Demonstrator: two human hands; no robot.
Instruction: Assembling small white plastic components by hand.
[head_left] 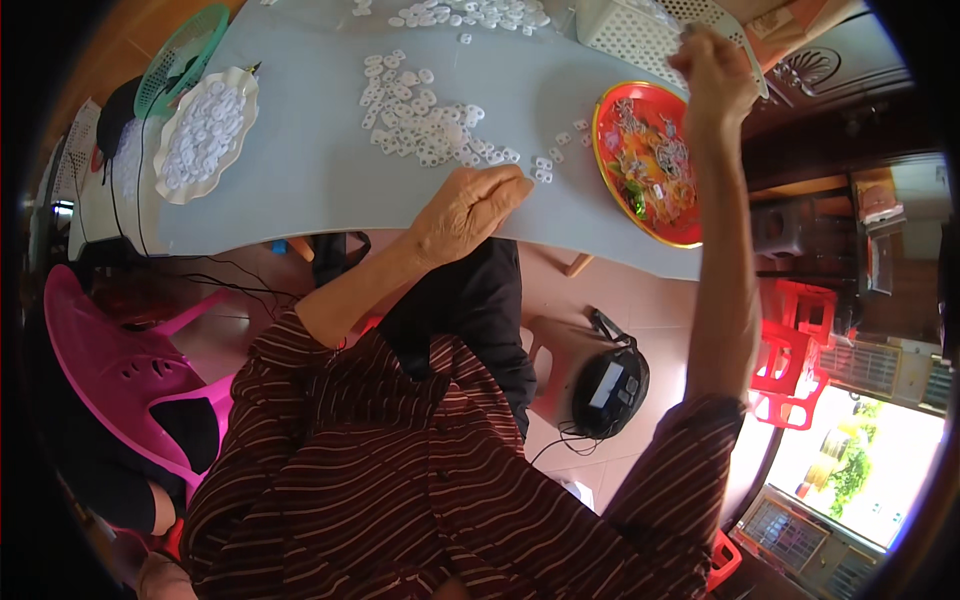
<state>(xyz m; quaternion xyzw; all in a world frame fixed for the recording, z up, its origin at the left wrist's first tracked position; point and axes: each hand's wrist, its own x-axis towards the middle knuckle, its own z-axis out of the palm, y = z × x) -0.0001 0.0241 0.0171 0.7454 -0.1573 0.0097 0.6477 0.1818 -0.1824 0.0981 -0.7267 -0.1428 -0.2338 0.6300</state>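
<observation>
My left hand (470,212) is closed in a fist at the table's near edge, thumb pressed along the fingers; whatever lies inside is hidden. Just beyond it spreads a loose pile of small white plastic pieces (425,125) with holes, a few of them right by the fingertips. My right hand (718,80) reaches far forward at the upper right, fingers closed, beside a white perforated basket (625,35). Something small and greyish shows at its fingertips, too small to name. Under the right forearm, partly covered, sits a red round tray (600,150) of small shiny metal parts.
A scalloped white dish (165,180) heaped with white pieces and a green mesh basket (215,25) stand on the left. More white pieces (480,12) lie at the far edge. Below are a pink chair (110,360), a black bag (608,392) on a stool and red stools (790,360).
</observation>
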